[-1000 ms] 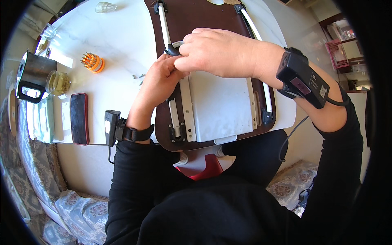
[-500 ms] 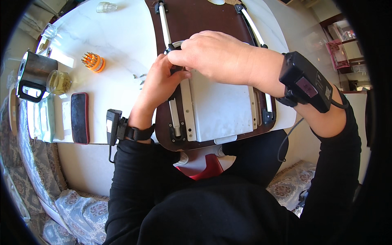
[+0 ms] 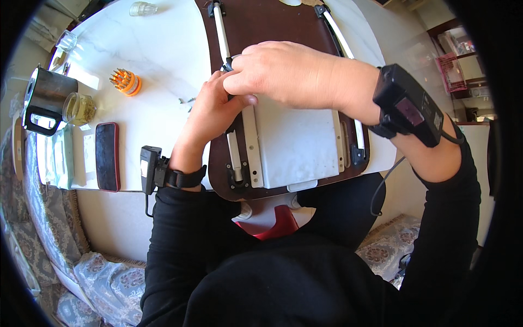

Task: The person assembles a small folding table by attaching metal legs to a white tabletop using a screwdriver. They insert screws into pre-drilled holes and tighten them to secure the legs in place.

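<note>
A dark brown folding lap table (image 3: 267, 24) lies underside up in front of me, with white folding legs (image 3: 220, 32) along its sides and a pale drawer (image 3: 297, 147) between metal rails. My left hand (image 3: 207, 111) is closed around the left leg near its black joint, its thumb toward the drawer. Over the same spot, my right hand (image 3: 278, 73) is closed in a pinch against the left fingers. The right fingertips and anything in them are hidden. Left of the hands, a few small dark metal pieces (image 3: 188, 101) lie on the white tabletop (image 3: 158, 125).
On the left stand an orange round holder of screwdriver bits (image 3: 126, 83), a phone (image 3: 107, 157), a glass jar (image 3: 79, 109), a metal pitcher (image 3: 52, 98) and a pale green packet (image 3: 62, 158). A small clear glass (image 3: 143, 8) lies farther back. A cable (image 3: 381, 191) hangs from my right wrist device.
Both hands stay at the same leg joint. My right hand has turned very slightly; nothing else has visibly moved apart from a small shift of the view.
</note>
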`<state>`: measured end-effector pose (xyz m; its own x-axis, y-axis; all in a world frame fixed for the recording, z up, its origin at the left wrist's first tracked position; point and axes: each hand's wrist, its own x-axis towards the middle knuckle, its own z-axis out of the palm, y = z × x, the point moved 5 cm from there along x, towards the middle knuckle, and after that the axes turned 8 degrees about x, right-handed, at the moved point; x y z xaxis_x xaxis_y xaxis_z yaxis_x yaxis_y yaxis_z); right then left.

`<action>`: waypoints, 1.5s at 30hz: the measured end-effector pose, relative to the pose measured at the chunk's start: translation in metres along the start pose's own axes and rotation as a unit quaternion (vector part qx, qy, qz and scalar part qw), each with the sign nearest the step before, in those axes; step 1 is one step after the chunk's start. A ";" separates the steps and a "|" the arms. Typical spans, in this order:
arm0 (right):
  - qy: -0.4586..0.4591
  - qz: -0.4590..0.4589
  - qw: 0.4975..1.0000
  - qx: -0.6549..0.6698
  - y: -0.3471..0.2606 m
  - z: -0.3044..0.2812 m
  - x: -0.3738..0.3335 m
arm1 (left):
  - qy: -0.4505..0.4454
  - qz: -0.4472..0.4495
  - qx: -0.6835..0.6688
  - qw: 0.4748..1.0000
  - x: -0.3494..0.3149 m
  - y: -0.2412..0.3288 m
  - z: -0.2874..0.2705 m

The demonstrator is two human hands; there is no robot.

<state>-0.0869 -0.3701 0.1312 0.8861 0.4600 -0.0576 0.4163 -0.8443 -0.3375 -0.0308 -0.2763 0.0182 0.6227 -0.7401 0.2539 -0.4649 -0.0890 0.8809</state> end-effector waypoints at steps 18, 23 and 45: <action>-0.034 0.049 0.998 0.019 0.002 -0.002 -0.003 | -0.043 -0.087 -0.055 0.994 0.001 -0.005 0.006; -0.057 0.119 0.991 -0.012 0.007 0.008 -0.002 | -0.018 -0.083 0.043 0.995 0.002 -0.008 0.001; -0.042 0.089 0.995 -0.029 0.009 0.012 -0.007 | -0.011 -0.047 0.049 0.998 0.000 0.001 0.001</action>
<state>-0.0921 -0.3777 0.1176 0.9275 0.3211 -0.1912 0.2673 -0.9276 -0.2611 -0.0320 -0.2774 0.0185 0.6538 -0.7391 0.1624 -0.4651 -0.2232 0.8567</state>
